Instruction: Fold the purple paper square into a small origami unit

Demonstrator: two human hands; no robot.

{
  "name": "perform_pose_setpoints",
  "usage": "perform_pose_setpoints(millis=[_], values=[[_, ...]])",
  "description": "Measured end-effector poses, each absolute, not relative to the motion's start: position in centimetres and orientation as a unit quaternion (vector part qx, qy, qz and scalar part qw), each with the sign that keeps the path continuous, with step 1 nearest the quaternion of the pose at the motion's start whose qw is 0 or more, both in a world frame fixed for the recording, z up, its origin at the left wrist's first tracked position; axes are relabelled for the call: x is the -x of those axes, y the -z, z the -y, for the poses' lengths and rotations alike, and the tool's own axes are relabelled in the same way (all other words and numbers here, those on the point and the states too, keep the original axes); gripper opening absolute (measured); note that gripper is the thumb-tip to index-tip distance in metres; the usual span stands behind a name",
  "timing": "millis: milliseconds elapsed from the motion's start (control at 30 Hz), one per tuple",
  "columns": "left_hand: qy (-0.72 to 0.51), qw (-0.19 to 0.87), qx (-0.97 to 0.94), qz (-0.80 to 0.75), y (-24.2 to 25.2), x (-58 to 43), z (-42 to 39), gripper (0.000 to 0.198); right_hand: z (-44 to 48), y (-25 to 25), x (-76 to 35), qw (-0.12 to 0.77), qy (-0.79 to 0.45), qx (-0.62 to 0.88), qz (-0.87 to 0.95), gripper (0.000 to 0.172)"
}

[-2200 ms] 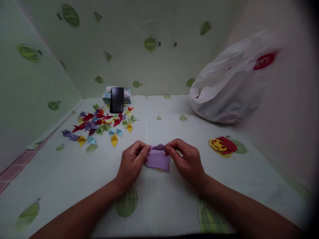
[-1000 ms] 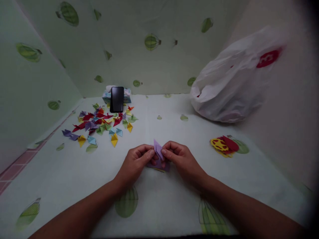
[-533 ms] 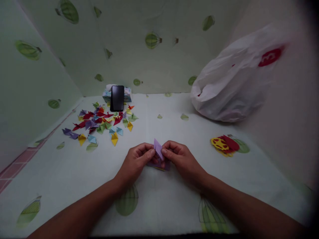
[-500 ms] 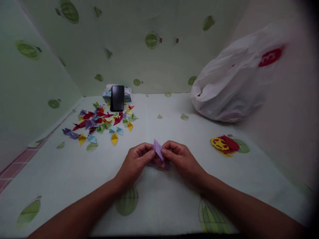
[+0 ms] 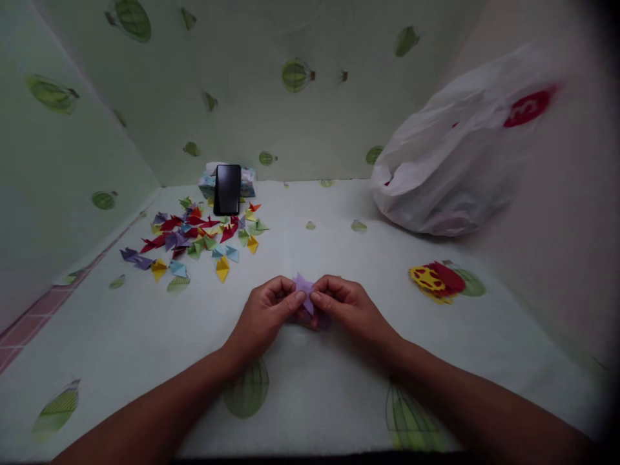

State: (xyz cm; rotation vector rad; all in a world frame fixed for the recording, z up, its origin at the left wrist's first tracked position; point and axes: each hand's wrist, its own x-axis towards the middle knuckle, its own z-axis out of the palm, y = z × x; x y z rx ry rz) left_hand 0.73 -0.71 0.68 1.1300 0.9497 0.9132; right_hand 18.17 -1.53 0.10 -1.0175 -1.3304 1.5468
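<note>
Between my two hands is a small piece of folded purple paper (image 5: 305,289), held up in front of me over the table. My left hand (image 5: 272,306) pinches its left side, thumb on the near face. On the right side my right hand (image 5: 345,303) pinches it the same way. The thumb tips are close together, and the paper's pointed top shows above them. Beneath the fingers, more purple paper (image 5: 323,321) lies on the table, mostly covered by my hands.
A heap of folded paper pieces (image 5: 194,237) in many colours spreads at the back left. Behind it a phone (image 5: 227,190) leans on a tissue box (image 5: 248,182). To the right are red and yellow paper cut-outs (image 5: 436,281) and a large white plastic bag (image 5: 436,174).
The held purple paper has changed shape: its single tall point has become a lower, wider form with more than one tip. My thumbs have come closer together.
</note>
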Motion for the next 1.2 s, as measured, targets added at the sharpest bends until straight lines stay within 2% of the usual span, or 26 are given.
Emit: perform_pose_setpoints(millis=[200,633,1000,1200], values=[[-0.389,0.671,-0.492,-0.396,-0.66,-0.70,0.76,0.021,1.62,-0.26,-18.21,0.418,-0.579,0.403,0.572,0.025],[-0.407,0.626,-0.503,-0.436,-0.79,-0.65,0.93,0.022,1.76,-0.46,-17.73,0.357,-0.611,0.419,0.569,0.024],[-0.426,0.580,-0.510,-0.471,-0.22,-0.40,0.79,0.031,1.67,-0.26,-17.79,0.353,-0.645,0.390,0.554,0.025],[-0.362,0.608,-0.542,-0.453,-0.72,-0.30,0.11,0.024,1.34,-0.36,-18.27,0.328,-0.611,0.420,0.585,0.021]])
